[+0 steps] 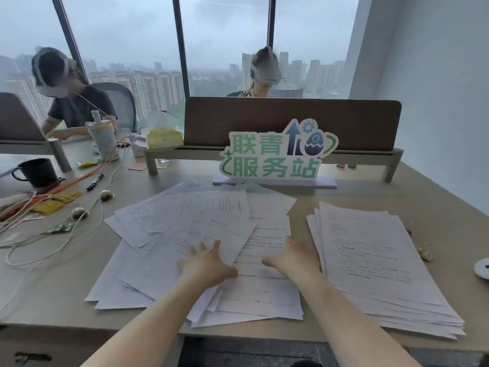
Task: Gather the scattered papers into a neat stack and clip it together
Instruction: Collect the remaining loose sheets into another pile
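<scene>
left hand point(207, 263) flat, fingers spread on scattered papers point(164, 234) | right hand point(293, 256) flat, fingertips hidden under stack point(381, 263) edge | print illegible

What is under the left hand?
The left hand rests flat on the scattered papers, several overlapping printed sheets on the desk. The lower sheets are mostly covered.

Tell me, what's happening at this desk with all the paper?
A person is sorting loose papers spread over the desk. Both hands lie flat, fingers spread, on the sheets: the left hand on the tilted top pages, the right hand beside it on a straighter page. To the right sits a thicker pile, roughly gathered but with fanned edges. Nothing is clipped yet, and I can't pick out a clip. Two other people sit working further back.
</scene>
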Tool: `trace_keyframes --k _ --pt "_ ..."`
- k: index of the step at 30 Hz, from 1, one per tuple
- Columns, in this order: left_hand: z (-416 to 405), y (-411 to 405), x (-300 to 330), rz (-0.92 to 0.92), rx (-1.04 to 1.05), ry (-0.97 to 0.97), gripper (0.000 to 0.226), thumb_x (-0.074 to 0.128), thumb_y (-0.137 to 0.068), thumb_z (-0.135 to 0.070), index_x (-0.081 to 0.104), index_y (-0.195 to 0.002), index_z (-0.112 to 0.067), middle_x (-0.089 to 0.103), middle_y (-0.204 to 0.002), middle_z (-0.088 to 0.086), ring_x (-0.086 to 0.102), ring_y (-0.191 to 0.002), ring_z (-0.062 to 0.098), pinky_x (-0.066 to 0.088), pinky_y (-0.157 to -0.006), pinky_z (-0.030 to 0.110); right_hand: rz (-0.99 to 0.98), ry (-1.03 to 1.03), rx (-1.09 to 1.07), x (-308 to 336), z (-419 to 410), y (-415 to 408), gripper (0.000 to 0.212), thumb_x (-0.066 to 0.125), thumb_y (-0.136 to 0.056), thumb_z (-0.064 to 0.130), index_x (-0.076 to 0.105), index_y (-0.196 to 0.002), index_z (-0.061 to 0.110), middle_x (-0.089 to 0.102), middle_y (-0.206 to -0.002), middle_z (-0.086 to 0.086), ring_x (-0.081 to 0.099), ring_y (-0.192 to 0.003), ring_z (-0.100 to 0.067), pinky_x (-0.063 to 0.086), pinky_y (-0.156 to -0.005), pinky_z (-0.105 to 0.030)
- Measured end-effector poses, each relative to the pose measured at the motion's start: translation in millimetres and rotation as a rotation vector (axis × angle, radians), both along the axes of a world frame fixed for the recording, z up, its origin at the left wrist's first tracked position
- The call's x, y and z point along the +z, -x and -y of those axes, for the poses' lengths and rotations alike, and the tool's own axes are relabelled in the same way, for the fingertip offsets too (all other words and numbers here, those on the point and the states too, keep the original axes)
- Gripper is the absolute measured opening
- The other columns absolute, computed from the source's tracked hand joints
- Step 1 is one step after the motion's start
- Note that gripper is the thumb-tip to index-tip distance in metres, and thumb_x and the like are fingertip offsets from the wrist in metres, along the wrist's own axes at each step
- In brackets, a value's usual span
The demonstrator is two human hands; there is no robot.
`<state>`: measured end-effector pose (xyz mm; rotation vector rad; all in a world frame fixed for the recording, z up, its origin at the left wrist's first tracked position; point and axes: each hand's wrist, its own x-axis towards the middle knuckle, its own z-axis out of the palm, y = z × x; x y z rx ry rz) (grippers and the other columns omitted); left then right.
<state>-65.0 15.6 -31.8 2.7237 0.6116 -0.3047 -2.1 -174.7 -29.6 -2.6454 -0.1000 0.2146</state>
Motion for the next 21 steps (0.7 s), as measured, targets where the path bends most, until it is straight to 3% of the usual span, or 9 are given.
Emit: trace_keyframes --k 4,7,12,17,21 --pt "7.1 0.9 2.4 -0.054 -0.003 0.005 0.101 0.057 -0.065 -0.054 0.008 -0.152 -0.035 0.005 -0.163 0.009 0.002 -0.148 0.038 0.018 -0.113 0.059 -0.083 0.105 -0.037 -4.7 -19.0 -2.4 0.101 0.070 -0.045 0.062 0.038 -0.131 0.020 0.059 -0.116 -0.007 0.060 -0.103 -0.028 0.056 -0.081 -0.039" --pt "11.3 -1.6 5.9 -0.063 0.013 -0.012 0.096 0.056 -0.066 -0.046 0.013 -0.150 -0.033 0.011 -0.160 0.010 0.007 -0.146 0.040 0.024 -0.111 0.057 -0.096 0.157 -0.036 -5.2 -26.5 -1.6 0.112 0.075 -0.048 0.052 0.026 -0.143 0.017 0.055 -0.123 -0.014 0.057 -0.109 -0.031 0.056 -0.085 -0.041" --pt "16.5 -5.9 5.7 -0.059 0.044 -0.049 0.076 0.055 -0.068 -0.035 0.030 -0.139 -0.028 0.033 -0.144 0.011 0.031 -0.132 0.039 0.037 -0.100 0.051 -0.096 0.154 -0.034 -2.1 -31.4 -1.6 0.105 0.078 -0.062 0.042 0.023 -0.146 0.011 0.058 -0.121 -0.013 0.059 -0.110 -0.030 0.056 -0.085 -0.039" --pt "17.7 -4.6 -1.4 0.017 -0.042 -0.146 0.065 0.050 -0.079 -0.020 0.030 -0.140 -0.015 0.045 -0.129 0.015 0.044 -0.120 0.037 0.044 -0.097 0.043 -0.048 0.027 0.006 -8.6 -31.9 1.4 0.086 0.064 -0.076 0.018 0.018 -0.148 0.018 0.063 -0.092 -0.004 0.064 -0.082 -0.025 0.052 -0.064 -0.032" --pt "8.1 -2.7 1.5 0.100 -0.065 -0.210 0.057 0.049 -0.084 -0.015 0.034 -0.138 -0.008 0.054 -0.125 0.013 0.051 -0.117 0.031 0.044 -0.087 0.035 0.000 0.037 -0.027 -9.7 -30.0 4.5 0.099 0.068 -0.073 0.033 0.007 -0.150 0.027 0.057 -0.122 -0.014 0.054 -0.112 -0.034 0.054 -0.081 -0.039"
